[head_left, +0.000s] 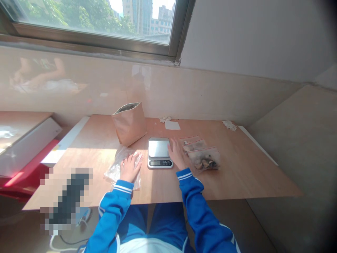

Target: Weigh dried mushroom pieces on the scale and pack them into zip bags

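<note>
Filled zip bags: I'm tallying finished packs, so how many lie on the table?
2 that I can tell: the filled zip bags overlap just right of the kitchen scale, beside the right hand. More may be hidden beneath them.

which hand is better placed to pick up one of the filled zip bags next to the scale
Right, most likely. The right hand lies flat between the scale and the filled zip bags, right beside them. The left hand rests on the empty clear bags across the scale, farther away.
</note>
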A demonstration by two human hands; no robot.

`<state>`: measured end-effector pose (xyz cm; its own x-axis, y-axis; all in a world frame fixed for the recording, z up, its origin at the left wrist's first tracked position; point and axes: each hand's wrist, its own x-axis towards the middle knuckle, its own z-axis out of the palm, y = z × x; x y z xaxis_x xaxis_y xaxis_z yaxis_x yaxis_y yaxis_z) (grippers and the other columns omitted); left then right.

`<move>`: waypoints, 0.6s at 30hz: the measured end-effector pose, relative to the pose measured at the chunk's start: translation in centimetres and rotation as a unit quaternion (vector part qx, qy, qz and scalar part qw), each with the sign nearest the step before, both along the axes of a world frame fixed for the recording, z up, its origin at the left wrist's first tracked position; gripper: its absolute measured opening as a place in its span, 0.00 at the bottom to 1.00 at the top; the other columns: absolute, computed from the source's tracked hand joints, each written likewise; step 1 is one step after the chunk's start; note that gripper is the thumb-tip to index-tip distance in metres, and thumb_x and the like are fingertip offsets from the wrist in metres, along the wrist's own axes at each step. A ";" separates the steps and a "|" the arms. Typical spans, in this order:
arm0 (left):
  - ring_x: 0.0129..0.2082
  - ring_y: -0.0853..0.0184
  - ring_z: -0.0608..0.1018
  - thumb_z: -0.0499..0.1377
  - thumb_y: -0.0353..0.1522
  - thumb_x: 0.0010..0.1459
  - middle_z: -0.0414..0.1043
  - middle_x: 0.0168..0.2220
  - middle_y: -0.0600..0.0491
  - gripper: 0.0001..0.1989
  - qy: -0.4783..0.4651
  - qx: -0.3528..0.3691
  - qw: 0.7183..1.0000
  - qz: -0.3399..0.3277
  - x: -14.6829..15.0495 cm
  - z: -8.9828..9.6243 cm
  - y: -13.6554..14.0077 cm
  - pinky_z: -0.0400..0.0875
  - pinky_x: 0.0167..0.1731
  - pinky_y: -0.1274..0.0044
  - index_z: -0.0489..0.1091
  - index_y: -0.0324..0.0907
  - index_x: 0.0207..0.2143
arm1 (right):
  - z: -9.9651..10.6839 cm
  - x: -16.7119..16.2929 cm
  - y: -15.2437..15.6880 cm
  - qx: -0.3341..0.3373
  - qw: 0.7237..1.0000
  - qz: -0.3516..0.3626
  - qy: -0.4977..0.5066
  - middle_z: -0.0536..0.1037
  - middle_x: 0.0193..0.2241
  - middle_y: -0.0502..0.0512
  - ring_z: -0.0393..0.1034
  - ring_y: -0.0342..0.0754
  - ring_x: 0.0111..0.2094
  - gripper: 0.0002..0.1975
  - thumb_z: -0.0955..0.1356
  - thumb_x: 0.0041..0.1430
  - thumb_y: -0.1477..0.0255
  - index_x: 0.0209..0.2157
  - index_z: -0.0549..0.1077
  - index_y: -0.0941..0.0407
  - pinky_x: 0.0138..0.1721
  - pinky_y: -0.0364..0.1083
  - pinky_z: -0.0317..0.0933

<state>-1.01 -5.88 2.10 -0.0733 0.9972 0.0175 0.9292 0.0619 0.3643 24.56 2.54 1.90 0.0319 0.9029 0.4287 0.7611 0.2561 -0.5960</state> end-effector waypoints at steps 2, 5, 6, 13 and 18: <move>0.57 0.55 0.66 0.49 0.42 0.63 0.64 0.60 0.48 0.26 0.006 -0.007 1.000 0.002 -0.8 -0.1 0.0 0.54 0.58 0.60 0.60 0.50 0.62 | -1.9 -1.8 0.5 -0.055 0.998 -0.005 0.034 0.63 0.59 0.72 0.57 0.60 0.62 0.27 0.57 0.65 0.62 0.60 0.59 0.64 0.59 0.61 0.55; 0.63 0.55 0.60 0.48 0.43 0.63 0.57 0.64 0.49 0.26 0.004 -0.011 1.000 0.008 -2.2 -0.3 -0.1 0.54 0.59 0.60 0.60 0.50 0.62 | -3.4 -3.1 1.0 -0.085 0.993 -0.008 0.076 0.59 0.62 0.75 0.55 0.60 0.63 0.32 0.56 0.64 0.62 0.63 0.52 0.68 0.61 0.60 0.54; 0.64 0.55 0.59 0.48 0.43 0.63 0.55 0.66 0.49 0.26 0.001 -0.015 1.000 0.012 -2.5 -0.3 -0.1 0.54 0.59 0.60 0.60 0.49 0.62 | -3.6 -3.4 1.0 -0.088 0.993 -0.005 0.083 0.58 0.62 0.75 0.55 0.60 0.63 0.32 0.56 0.64 0.62 0.63 0.52 0.68 0.61 0.59 0.54; 0.66 0.54 0.55 0.46 0.45 0.63 0.52 0.67 0.49 0.27 -0.015 -0.038 0.999 0.023 -3.0 -0.2 -0.2 0.52 0.60 0.59 0.58 0.49 0.62 | -2.9 -4.8 0.8 -0.096 0.992 0.015 0.086 0.57 0.63 0.75 0.53 0.61 0.64 0.33 0.55 0.64 0.62 0.63 0.52 0.70 0.62 0.59 0.52; 0.64 0.53 0.57 0.47 0.44 0.63 0.55 0.65 0.47 0.26 -0.018 -0.037 0.999 0.026 -3.1 -0.2 -0.1 0.52 0.60 0.57 0.60 0.48 0.61 | -2.9 -5.0 0.6 -0.088 0.993 0.013 0.076 0.57 0.63 0.76 0.53 0.61 0.64 0.32 0.56 0.63 0.62 0.62 0.53 0.70 0.62 0.60 0.52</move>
<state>-4.11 -6.03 1.90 -0.1248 0.9904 -0.0588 0.9102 0.1379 0.3904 19.56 3.14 -0.98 0.0608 0.9648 0.2558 0.6529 0.1554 -0.7413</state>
